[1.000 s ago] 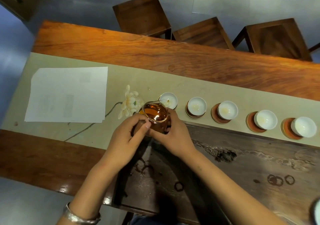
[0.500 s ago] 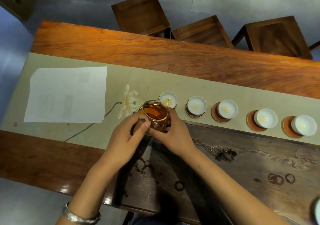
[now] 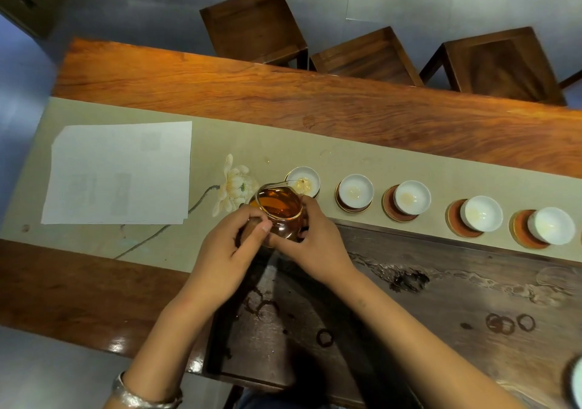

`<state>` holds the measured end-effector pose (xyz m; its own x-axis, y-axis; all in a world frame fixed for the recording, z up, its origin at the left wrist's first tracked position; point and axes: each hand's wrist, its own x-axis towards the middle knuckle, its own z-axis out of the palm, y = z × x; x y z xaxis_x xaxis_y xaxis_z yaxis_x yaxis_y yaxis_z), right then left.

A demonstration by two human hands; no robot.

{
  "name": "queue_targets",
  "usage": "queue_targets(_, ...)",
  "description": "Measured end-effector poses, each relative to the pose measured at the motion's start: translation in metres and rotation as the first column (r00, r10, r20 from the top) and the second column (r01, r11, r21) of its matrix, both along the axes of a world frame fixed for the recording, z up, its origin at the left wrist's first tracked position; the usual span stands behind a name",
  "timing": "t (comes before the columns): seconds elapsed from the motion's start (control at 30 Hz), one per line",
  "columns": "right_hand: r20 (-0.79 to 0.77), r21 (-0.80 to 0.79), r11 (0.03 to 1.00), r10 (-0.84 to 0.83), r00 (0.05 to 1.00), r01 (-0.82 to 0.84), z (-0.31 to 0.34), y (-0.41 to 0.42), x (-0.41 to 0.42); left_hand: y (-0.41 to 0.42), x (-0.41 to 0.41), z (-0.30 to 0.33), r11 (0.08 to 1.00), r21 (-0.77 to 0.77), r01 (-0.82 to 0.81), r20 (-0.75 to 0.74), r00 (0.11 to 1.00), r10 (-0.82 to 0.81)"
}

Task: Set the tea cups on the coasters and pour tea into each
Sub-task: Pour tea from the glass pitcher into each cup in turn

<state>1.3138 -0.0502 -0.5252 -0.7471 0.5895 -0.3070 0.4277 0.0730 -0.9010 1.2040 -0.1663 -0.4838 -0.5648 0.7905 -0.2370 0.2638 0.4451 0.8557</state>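
Tea cups: five white cups in a row on the beige runner (image 3: 315, 153), each on a round brown coaster, from the leftmost cup (image 3: 304, 181) to the rightmost cup (image 3: 551, 225), all showing a little pale tea at the bottom. Glass pitcher (image 3: 280, 213) of amber tea, tilted, spout over the leftmost cup, gripped from both sides by the left hand (image 3: 230, 257) and right hand (image 3: 318, 248), above the dark wooden tea tray's (image 3: 441, 308) far left corner. White paper sheets (image 3: 119, 172) lie on the runner, well left.
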Motion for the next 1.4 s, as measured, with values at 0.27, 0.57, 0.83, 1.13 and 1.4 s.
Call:
queue_targets(0.27,0.008,-0.011,1.0,0.002,1.0,-0.002,-0.0014,0.0006,0.0011,0.0011,-0.0009,0.0011,1.0,-0.001,0.005,0.001,1.0,-0.005)
queue_targets(0.57,0.015,-0.031,0.999,0.015,1.0,-0.015,-0.0049,-0.0001,0.0045,0.0002,0.0004,0.0037,1.0,-0.001,0.009,0.023,1.0,-0.009)
queue_targets(0.83,0.034,-0.038,0.999,0.02,0.999,-0.019,-0.0057,0.0016,0.0045,0.0021,0.0,0.0039,1.0,-0.012,0.008,0.024,1.0,-0.008)
queue_targets(1.13,0.032,-0.06,0.998,0.018,0.999,-0.016,-0.0031,0.0023,0.0046,0.003,-0.0013,0.002,0.999,-0.046,-0.004,0.008,1.0,0.005)
queue_targets(1.4,0.023,-0.074,0.997,0.028,0.999,-0.026,-0.0018,0.0022,0.0045,0.0036,-0.0016,0.0021,0.999,-0.053,-0.003,0.009,1.0,0.003)
